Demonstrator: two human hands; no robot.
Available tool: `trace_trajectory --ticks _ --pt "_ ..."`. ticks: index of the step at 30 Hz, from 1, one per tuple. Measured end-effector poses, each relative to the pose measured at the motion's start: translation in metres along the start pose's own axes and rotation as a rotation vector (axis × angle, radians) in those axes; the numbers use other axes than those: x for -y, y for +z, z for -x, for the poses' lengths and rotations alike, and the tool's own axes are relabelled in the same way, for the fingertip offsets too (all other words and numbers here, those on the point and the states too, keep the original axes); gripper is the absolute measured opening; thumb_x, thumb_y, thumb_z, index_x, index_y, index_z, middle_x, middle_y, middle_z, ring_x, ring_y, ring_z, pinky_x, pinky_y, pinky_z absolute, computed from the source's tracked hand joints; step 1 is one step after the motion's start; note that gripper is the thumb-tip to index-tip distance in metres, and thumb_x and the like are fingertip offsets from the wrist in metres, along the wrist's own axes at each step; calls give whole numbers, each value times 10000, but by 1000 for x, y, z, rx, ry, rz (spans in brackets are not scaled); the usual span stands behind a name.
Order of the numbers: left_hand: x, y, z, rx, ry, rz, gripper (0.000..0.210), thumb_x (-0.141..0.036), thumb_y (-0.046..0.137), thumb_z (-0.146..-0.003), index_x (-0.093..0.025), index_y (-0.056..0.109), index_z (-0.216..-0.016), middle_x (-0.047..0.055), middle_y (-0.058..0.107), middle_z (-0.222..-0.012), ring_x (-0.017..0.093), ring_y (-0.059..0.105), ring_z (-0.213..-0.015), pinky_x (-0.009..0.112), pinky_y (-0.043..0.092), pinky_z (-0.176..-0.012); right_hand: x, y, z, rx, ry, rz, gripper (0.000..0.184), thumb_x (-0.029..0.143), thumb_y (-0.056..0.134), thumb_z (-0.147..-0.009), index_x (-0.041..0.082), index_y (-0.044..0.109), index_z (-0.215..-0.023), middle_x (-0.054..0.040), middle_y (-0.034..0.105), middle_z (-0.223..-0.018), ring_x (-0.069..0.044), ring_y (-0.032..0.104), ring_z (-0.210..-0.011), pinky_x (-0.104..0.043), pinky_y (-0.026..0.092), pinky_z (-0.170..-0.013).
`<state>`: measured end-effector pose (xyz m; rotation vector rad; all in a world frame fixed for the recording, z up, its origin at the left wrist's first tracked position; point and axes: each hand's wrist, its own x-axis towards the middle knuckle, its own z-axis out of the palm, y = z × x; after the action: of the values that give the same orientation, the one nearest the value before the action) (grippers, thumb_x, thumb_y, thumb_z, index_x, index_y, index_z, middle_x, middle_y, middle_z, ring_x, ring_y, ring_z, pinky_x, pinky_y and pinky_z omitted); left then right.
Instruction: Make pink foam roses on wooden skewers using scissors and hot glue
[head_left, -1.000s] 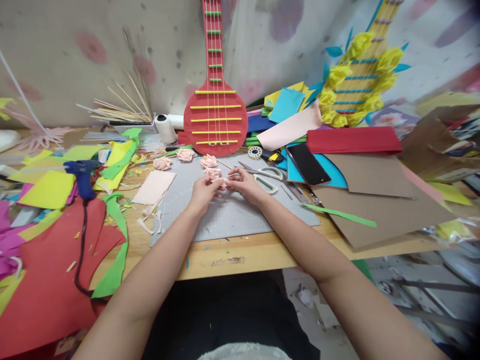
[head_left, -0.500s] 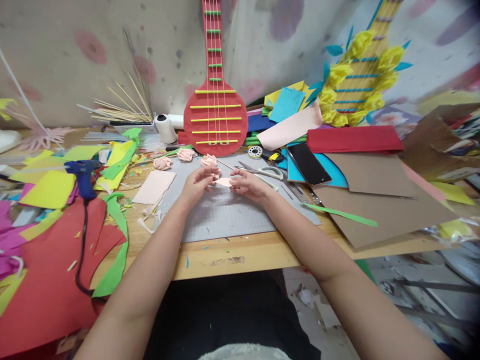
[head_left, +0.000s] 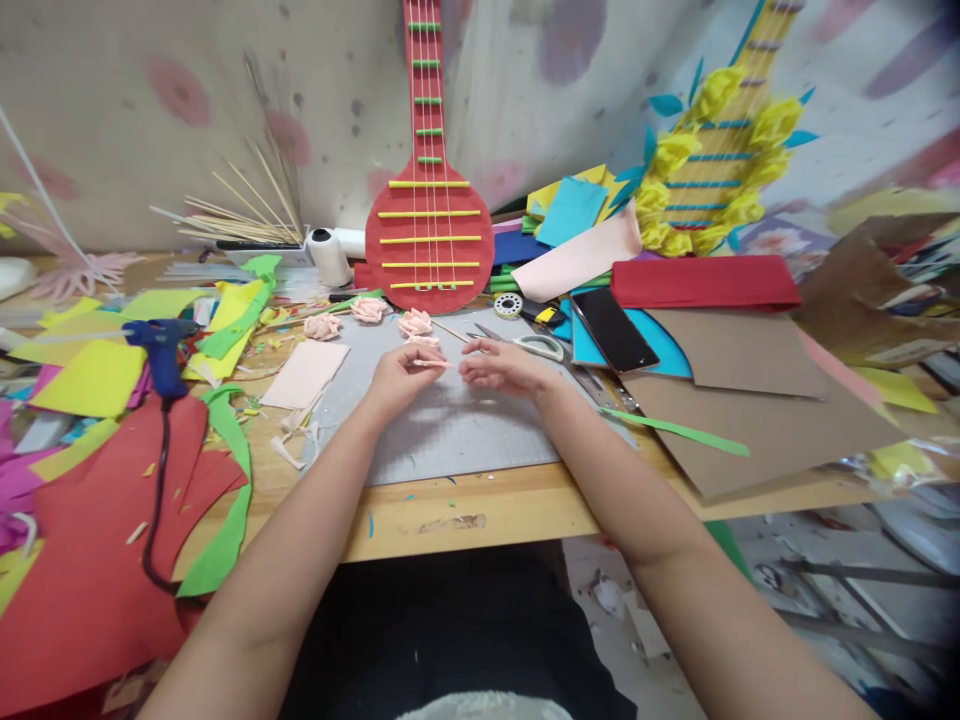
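Thin pale pink paper piece [head_left: 437, 363] is pinched in the left hand's [head_left: 394, 382] grip, above the grey gridded cutting mat [head_left: 465, 430]. Right hand's [head_left: 504, 370] fingers are loosely spread just beside it. Beyond, three crinkled pink paper roses [head_left: 369, 310] look pretty much done, another's half hidden; this piece seems unattached so far.

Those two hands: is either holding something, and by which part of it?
The left hand pinches a small pale pink piece by its left end; the right hand is open near the other end, apparently not gripping it.
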<state>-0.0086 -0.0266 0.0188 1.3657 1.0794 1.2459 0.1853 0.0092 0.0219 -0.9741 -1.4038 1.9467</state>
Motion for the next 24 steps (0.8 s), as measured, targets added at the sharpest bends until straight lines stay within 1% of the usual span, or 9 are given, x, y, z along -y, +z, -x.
trace_trajectory --ticks 3,5,7,10,13,15,18,22,24 --pt "2 5 -1 -102 -264 287 147 -184 725 -525 -117 650 -633 46 649 -717 137 591 -707 299 496 -741 7 -27 9 -396 -194 591 277 292 605 -710 194 486 -940 -46 604 -862 -158 576 -784 -331 449 -753" --pt "2 6 -1 -108 -363 415 117 -141 689 -552 -100 646 -652 50 649 -712 125 598 -701 289 508 -747 7 -44 15 -614 -170 1074 279 254 599 -692 173 521 -947 -93 592 -959 -215 552 -914 -369 419 -823" --pt "0 6 -1 -113 -426 488 97 -107 648 -593 -90 646 -689 55 648 -711 117 606 -699 275 515 -751 4 -54 18 -611 -82 1370 312 250 595 -687 146 549 -978 -133 572 -1035 -255 522 -999 -375 399 -860" --pt "-5 5 -2 -173 -512 560 87 -54 590 -640 -86 630 -711 57 644 -702 119 619 -698 270 527 -757 -1 -54 16 -599 17 1546 391 295 564 -712 107 555 -1054 -172 559 -1075 -282 514 -1025 -372 390 -864" --pt "-9 3 -3 -229 -561 619 111 -10 547 -659 -87 611 -707 58 642 -691 123 629 -702 266 536 -770 0 -47 14 -640 81 1586 416 338 544 -719 87 567 -1049 -199 566 -1071 -303 533 -996 -383 401 -821" --pt "-10 1 -4 -232 -569 655 127 -4 529 -670 -90 608 -718 58 646 -690 121 632 -700 259 543 -762 3 -47 16 -629 102 1541 334 318 546 -711 110 595 -969 -176 597 -1022 -282 556 -941 -361 410 -777" --pt "-10 -2 -4 -226 -582 705 141 1 513 -669 -90 604 -726 60 654 -698 120 636 -689 250 554 -735 10 -52 24 -563 72 1269 213 308 560 -703 157 597 -848 -104 635 -888 -207 573 -807 -302 414 -699" --pt "-12 -4 -4 -211 -598 759 151 -1 499 -662 -91 602 -728 64 656 -684 124 642 -680 243 559 -714 12 -49 26 -419 -193 737 318 430 565 -709 179 520 -899 -57 606 -889 -151 548 -756 -270 416 -656" --pt "-12 -4 -4 -203 -599 766 158 -1 497 -660 -88 605 -734 64 657 -677 124 644 -675 238 560 -709 10 -38 20 -403 -325 651 407 462 638 -637 190 471 -890 -29 573 -878 -141 527 -759 -271 411 -665"
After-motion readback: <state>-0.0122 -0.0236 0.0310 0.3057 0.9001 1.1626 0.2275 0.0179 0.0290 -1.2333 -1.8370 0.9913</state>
